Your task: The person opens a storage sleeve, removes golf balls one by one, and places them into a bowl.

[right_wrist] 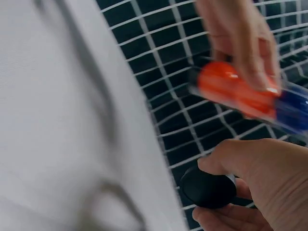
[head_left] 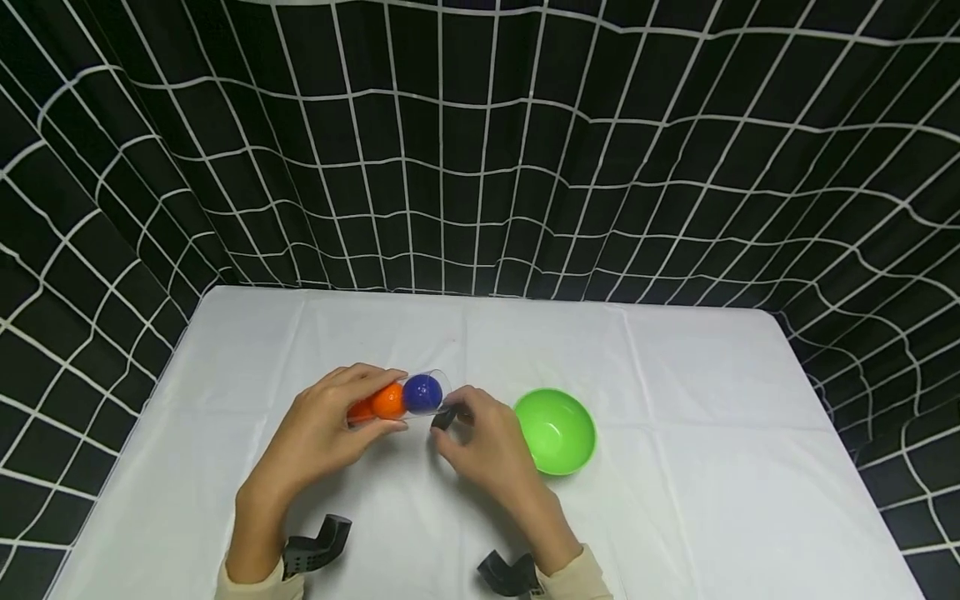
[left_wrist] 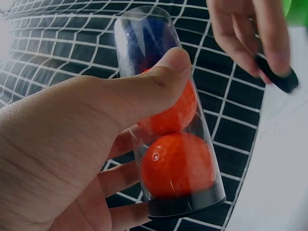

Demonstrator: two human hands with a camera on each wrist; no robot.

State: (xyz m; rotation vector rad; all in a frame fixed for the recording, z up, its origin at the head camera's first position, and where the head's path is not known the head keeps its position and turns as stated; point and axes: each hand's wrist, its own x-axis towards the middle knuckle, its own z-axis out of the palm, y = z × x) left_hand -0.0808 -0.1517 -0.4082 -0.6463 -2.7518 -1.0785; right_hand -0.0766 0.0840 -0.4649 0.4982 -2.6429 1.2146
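A clear tube [head_left: 408, 398] of balls (two orange, one blue) is gripped by the left hand [head_left: 322, 433]. A black cap [head_left: 444, 418] is pinched by the right hand [head_left: 487, 446], just beside the tube's mouth. No writing is legible.

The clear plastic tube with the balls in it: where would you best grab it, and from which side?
Probably round the middle of the clear plastic tube, from the side, fingers and thumb wrapping its round wall, as the left hand does. It lies nearly level with its open end by the blue ball, so leave that end free.

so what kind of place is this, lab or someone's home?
Looks like a staged recording booth, not a home: a black curtain with a white grid encloses a table under a plain white cloth, bare except for a green bowl and a clear tube of balls.
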